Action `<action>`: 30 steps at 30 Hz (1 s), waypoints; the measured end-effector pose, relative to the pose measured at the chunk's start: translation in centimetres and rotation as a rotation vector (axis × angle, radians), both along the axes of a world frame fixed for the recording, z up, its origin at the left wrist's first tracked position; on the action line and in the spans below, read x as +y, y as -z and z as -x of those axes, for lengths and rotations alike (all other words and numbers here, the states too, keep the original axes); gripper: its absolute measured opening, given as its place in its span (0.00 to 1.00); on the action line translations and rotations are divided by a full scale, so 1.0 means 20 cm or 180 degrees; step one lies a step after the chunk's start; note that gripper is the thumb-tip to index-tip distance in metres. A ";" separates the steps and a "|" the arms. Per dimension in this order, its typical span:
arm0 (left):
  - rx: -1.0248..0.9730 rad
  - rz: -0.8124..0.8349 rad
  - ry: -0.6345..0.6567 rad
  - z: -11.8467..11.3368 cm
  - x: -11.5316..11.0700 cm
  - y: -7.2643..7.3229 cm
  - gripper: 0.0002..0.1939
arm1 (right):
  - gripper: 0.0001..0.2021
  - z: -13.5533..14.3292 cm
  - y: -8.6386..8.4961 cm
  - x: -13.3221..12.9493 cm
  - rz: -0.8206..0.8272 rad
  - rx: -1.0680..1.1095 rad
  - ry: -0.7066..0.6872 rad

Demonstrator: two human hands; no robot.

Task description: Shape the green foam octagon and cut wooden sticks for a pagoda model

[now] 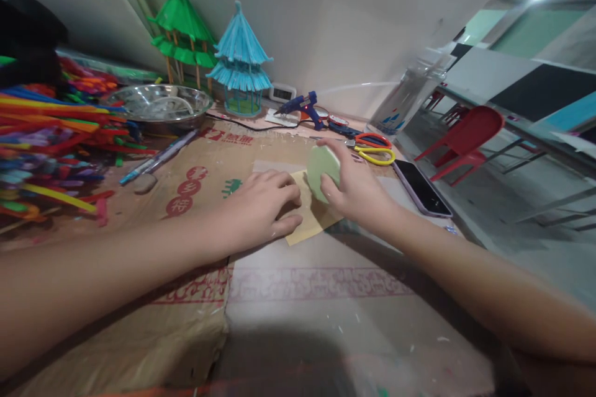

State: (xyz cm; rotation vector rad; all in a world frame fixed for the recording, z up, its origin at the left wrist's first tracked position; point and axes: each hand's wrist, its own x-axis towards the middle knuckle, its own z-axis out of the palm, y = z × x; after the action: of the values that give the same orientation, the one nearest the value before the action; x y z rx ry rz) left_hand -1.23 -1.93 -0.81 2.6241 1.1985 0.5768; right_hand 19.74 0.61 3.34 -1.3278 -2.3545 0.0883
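Observation:
My right hand (356,183) grips a pale green round disc (321,167) by its edge, thumb on the near face and fingers over the top. The disc is tilted up above a sheet of yellow paper (307,226). At the left edge of that paper rests my left hand (267,208), its fingers loosely bent and the thumb apart from them. I see nothing held in it. Both lie over the cardboard sheet (316,329) covering the table.
Left are a heap of colourful pipe cleaners (56,149), a metal bowl (161,105) and pens (158,158). Behind stand green (184,31) and blue (242,56) model pavilions and a glue gun (305,105). Scissors (375,149), a phone (421,189) and a clear container (405,96) lie right.

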 end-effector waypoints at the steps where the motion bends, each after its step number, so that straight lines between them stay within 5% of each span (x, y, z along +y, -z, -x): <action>1: 0.0000 -0.0008 0.0012 0.00 0.00 0.00 0.10 | 0.29 -0.01 -0.02 -0.03 0.0056 -0.0084 -0.0044; 6: -0.0042 -0.0027 0.0075 0.00 0.00 0.00 0.10 | 0.29 -0.05 -0.06 -0.15 0.0348 -0.0447 0.0071; 12: -0.0004 0.0082 0.0033 0.00 -0.01 -0.01 0.11 | 0.29 0.01 -0.02 -0.02 0.0049 -0.0152 0.0064; 18: 0.0040 -0.0018 0.0095 0.00 -0.01 -0.01 0.11 | 0.28 -0.05 -0.06 -0.17 0.0325 -0.0352 -0.0004; 22: 0.0041 -0.0021 0.0067 -0.01 0.00 0.00 0.11 | 0.30 -0.01 -0.01 -0.05 0.0224 -0.0168 0.0118; 26: -0.0230 0.0019 -0.0064 0.00 0.01 0.01 0.09 | 0.30 0.00 0.04 0.12 0.0020 0.0779 0.0046; 30: -0.0708 0.0147 -0.0067 0.02 0.03 0.00 0.09 | 0.29 -0.04 0.06 0.09 0.0940 0.2609 0.0043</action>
State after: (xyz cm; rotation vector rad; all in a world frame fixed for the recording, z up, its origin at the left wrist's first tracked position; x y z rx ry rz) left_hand -1.58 -1.24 -0.91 2.4354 1.1570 0.8105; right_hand 20.61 2.35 2.18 -1.1257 -1.6617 0.8333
